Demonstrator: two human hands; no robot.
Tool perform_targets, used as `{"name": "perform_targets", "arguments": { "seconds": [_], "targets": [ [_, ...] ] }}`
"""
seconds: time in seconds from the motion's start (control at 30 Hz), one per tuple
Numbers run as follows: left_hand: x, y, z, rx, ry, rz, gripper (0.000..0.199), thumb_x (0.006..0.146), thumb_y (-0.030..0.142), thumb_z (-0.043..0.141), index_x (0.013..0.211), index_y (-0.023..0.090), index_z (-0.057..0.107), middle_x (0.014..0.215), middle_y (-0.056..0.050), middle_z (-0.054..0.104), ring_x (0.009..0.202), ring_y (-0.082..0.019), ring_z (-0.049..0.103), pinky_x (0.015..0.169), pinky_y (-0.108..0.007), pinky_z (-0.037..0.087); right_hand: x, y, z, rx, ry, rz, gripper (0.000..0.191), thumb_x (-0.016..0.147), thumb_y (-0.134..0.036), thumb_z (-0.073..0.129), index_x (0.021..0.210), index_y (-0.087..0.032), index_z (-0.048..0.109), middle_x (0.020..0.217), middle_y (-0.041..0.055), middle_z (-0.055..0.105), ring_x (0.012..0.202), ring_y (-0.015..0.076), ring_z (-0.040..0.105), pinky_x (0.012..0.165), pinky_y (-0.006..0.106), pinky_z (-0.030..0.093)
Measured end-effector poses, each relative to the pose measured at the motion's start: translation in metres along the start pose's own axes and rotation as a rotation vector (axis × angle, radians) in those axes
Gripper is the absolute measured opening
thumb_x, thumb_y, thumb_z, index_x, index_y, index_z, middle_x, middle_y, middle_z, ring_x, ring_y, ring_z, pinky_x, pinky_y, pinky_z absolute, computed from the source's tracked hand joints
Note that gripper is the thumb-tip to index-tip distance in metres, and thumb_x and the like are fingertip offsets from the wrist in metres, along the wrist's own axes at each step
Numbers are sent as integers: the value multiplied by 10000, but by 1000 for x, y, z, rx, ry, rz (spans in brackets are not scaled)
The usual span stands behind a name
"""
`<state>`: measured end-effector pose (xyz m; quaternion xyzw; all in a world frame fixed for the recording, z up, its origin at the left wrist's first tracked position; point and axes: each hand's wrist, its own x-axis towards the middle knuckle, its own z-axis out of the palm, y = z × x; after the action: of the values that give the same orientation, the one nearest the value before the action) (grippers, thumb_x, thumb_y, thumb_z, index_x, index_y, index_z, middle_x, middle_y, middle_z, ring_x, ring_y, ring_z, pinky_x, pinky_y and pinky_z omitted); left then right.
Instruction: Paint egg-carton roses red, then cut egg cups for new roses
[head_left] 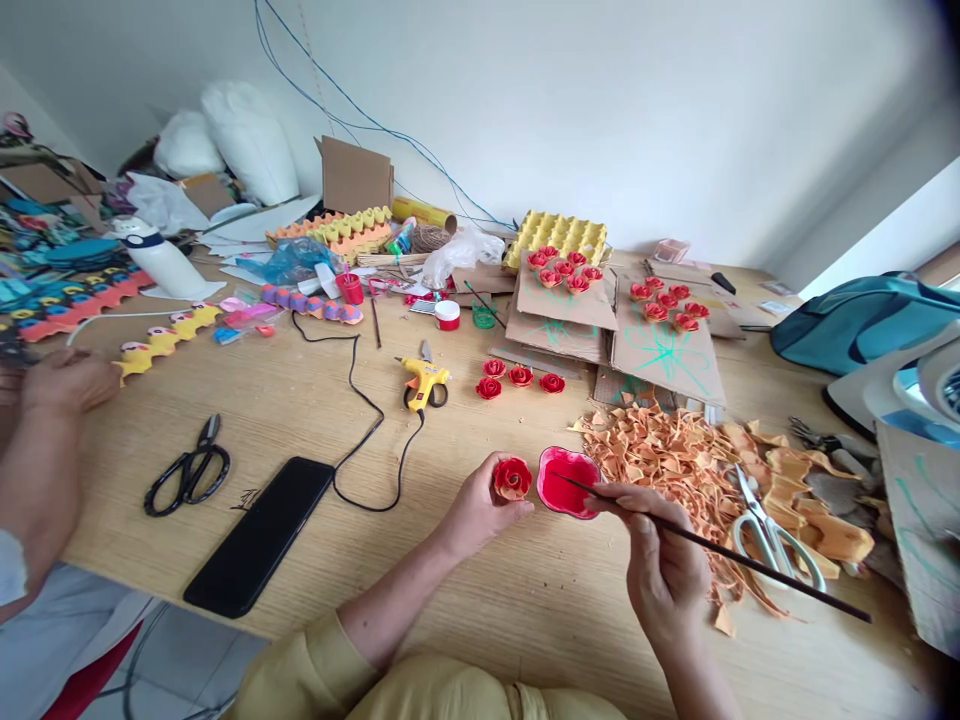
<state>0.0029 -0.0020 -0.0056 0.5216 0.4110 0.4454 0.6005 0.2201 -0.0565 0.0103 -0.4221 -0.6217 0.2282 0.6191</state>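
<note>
My left hand [480, 512] holds a small rose [513, 479] with red petals and orange edges, pinched between thumb and fingers. In my right hand [664, 560] is a long dark paintbrush [757, 574], gripped like a pen. Its tip reaches into a shallow wavy-rimmed dish [546, 497] of red paint, just right of the rose. Beyond the hands, several finished-looking red roses [520, 376] lie on the table, and more roses [576, 259] stand on stacked cardboard pieces [559, 338].
Orange carton scraps [660, 450] and white-handled scissors [776, 540] lie at right. A yellow glue gun [424, 382], its cord, a black phone [259, 535] and black scissors [187, 470] lie left. Another person's hands [71, 380] are at far left. A paint jar [447, 315] stands behind.
</note>
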Motion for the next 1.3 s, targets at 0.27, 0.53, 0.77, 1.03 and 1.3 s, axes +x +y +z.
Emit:
{"name": "perform_targets", "arguments": {
  "seconds": [0.27,0.53,0.77,1.03,1.3],
  "targets": [
    [1,2,5,2,-37,-12,448,769,161,736,1185,158,569,1061,-63,674,942,-182,656,909,-308,506,5,4,-8,-229,-38,37,144,1029,-221,534,1140,-233,626,1076,92,752,840,213,777,766,355,638],
    [-1,5,3,34,-28,24,402,784,182,746,1153,155,590,1083,-76,692,972,-199,675,918,-325,534,13,-3,-7,-397,-169,-20,181,1047,-210,469,1112,-243,634,1064,76,755,864,196,774,737,297,608],
    [1,-1,2,77,-28,50,437,787,161,745,1199,149,601,1149,-91,699,1057,-206,674,972,-327,535,16,-8,-4,-404,-203,1,182,1057,-215,452,1072,-245,631,971,48,756,794,160,763,698,246,575],
    [0,-2,1,170,10,108,439,786,154,740,1206,165,613,1159,-91,712,1065,-211,686,965,-316,536,18,-12,-2,-426,-212,-5,179,1053,-233,459,1021,-236,635,852,27,748,750,164,751,680,244,566],
    [-1,2,1,130,-12,90,485,768,143,742,1232,159,602,1180,-102,712,1081,-221,688,984,-331,536,16,-13,-6,-384,-160,13,178,1045,-210,471,1044,-236,647,879,32,745,747,167,746,667,258,560]
  ]
}}
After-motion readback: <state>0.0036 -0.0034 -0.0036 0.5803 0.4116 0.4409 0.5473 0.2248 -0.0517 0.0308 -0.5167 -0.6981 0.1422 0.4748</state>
